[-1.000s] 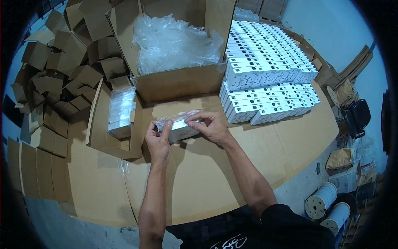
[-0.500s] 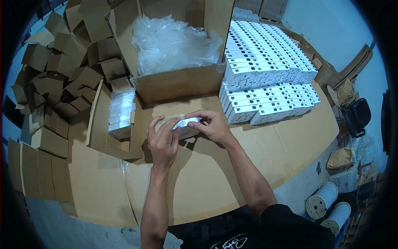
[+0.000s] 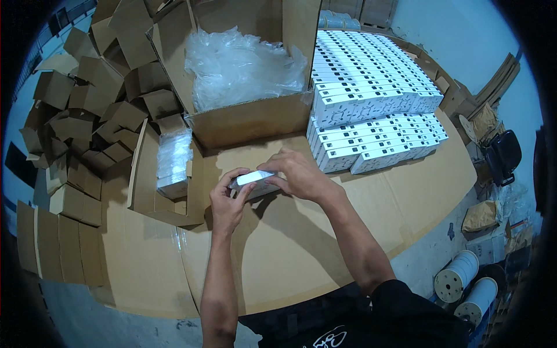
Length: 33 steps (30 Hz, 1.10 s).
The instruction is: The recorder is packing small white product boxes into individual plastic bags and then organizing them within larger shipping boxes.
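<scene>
- The large carton (image 3: 252, 122) is the landmark; the white box (image 3: 256, 178) sits on its near side, between both hands; whether the box touches the table (image 3: 348, 246) cannot be told.
- The left hand (image 3: 227, 203) pinches one end, thumb nearer the wearer, fingers curled behind; the right hand (image 3: 299, 177) clasps the other end, its fingertips partly hidden.
- What may be clear film shows by the left fingers; it is too small to be sure.
- Good handling probably means one hand steadying the box while the other works any film flat; light, even pressure should spare the corners from dents.
- Left of the large carton stands the small carton (image 3: 165, 214), holding film-wrapped boxes (image 3: 174, 156); right of it, stacked white boxes (image 3: 377, 110); inside it, clear bags (image 3: 243, 66).
</scene>
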Each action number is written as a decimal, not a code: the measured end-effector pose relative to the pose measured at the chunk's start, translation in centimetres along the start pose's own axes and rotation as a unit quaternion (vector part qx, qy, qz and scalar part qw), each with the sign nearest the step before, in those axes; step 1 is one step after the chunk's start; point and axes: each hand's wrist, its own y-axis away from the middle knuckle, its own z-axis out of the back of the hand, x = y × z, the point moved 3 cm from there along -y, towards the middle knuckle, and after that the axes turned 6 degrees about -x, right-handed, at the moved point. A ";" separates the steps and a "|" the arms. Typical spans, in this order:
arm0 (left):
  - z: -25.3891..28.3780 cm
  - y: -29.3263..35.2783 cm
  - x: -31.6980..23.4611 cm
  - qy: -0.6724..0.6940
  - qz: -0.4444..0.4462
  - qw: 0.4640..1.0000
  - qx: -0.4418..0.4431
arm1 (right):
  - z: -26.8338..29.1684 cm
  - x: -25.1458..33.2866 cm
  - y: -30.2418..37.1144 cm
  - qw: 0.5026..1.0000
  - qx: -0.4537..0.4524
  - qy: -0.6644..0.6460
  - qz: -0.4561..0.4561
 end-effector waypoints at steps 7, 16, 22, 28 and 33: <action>-0.3 0.6 0.8 -0.014 0.034 0.999 -0.002 | 0.1 0.7 -0.7 0.996 0.064 0.065 -0.004; -0.4 2.5 0.6 -0.337 -0.053 0.940 -0.002 | 2.7 -0.3 -0.3 0.993 -0.115 0.004 -0.016; -0.5 6.5 -0.2 -0.468 -0.114 0.876 0.025 | 3.1 1.3 -1.2 0.973 -0.219 -0.076 -0.008; 0.5 11.9 -2.7 -0.502 -0.078 0.856 0.093 | -1.6 3.5 -4.3 0.922 -0.247 -0.299 -0.005; 2.1 16.0 -4.5 -0.510 -0.036 0.852 0.109 | -5.2 6.8 -6.6 0.915 -0.204 -0.349 -0.012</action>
